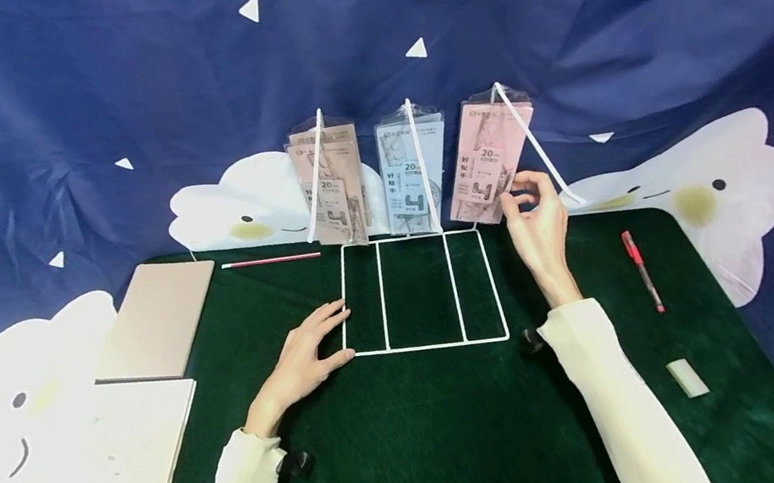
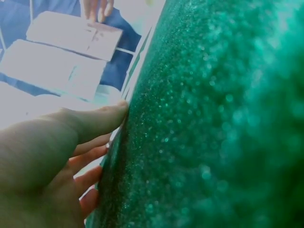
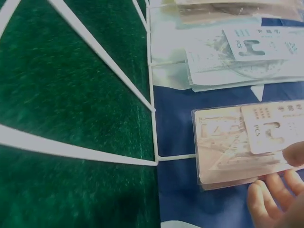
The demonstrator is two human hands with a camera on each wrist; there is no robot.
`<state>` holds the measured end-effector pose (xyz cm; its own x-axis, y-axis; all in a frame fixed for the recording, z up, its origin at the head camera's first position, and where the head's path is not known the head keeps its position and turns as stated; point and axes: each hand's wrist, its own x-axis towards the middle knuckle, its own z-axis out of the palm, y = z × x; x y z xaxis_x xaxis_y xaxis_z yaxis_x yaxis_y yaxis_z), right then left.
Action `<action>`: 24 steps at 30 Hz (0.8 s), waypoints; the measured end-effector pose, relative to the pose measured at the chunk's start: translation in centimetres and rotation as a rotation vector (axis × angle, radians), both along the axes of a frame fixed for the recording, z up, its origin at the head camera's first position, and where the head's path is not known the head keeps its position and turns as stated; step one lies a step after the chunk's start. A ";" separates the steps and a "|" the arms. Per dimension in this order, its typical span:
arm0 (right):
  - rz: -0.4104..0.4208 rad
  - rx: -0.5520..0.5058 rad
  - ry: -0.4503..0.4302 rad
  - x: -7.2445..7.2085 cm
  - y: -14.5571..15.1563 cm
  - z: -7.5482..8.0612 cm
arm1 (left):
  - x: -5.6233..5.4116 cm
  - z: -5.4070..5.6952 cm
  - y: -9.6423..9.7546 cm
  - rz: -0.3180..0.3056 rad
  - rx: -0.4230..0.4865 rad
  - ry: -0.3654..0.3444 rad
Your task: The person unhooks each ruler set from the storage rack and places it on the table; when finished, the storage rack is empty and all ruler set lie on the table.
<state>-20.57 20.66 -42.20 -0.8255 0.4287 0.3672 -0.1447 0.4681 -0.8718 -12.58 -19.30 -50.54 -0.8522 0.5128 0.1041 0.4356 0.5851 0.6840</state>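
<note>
A white wire display rack [image 1: 427, 347] stands on a dark green cloth, its hooks carrying flat clear ruler-set packets. My right hand [image 1: 538, 220] pinches the lower right edge of the pink ruler-set packet [image 1: 490, 155], which hangs tilted on the right hook. In the right wrist view, the thumb is at the front of this packet [image 3: 228, 142] and the other fingers are along its edge. My left hand [image 1: 306, 355] rests at the rack's left side, fairly straight fingers touching the base bar and thumb at the front corner. Blue packets [image 1: 414, 171] hang in the middle, brown packets [image 1: 327, 183] on the left.
A pink pencil [image 1: 271, 260] lies left of the rack. Farther left are a beige notebook [image 1: 157, 319] and a large white pad [image 1: 92, 477]. On the right lie a red pen [image 1: 643, 272] and a pale eraser [image 1: 689, 378]. A blue cloth [image 1: 354, 21] with cloud prints hangs behind.
</note>
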 end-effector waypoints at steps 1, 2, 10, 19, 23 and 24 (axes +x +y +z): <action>0.001 -0.025 0.002 -0.3 0.0 -0.1 | 0.1 0.0 0.0 0.000 0.003 -0.009; 0.004 -0.052 0.005 -0.5 0.0 -0.2 | 0.1 0.0 0.0 -0.001 0.005 -0.016; 0.047 -0.198 0.088 -0.9 -1.1 0.7 | 0.0 0.0 -0.1 -0.002 0.006 -0.017; 0.107 -0.311 0.068 0.9 -1.6 1.7 | -0.1 0.1 -0.2 0.001 0.001 -0.030; 0.149 -0.374 0.052 1.2 -1.2 0.6 | -0.1 0.0 -0.2 -0.002 -0.002 -0.032; 0.159 -0.380 0.048 1.4 -1.1 0.5 | -0.1 0.0 -0.2 -0.004 -0.003 -0.031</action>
<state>-19.19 19.55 -41.73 -0.8781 0.4096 0.2472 -0.2340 0.0830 -0.9687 -12.69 -19.51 -50.52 -0.8530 0.5163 0.0758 0.4162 0.5854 0.6958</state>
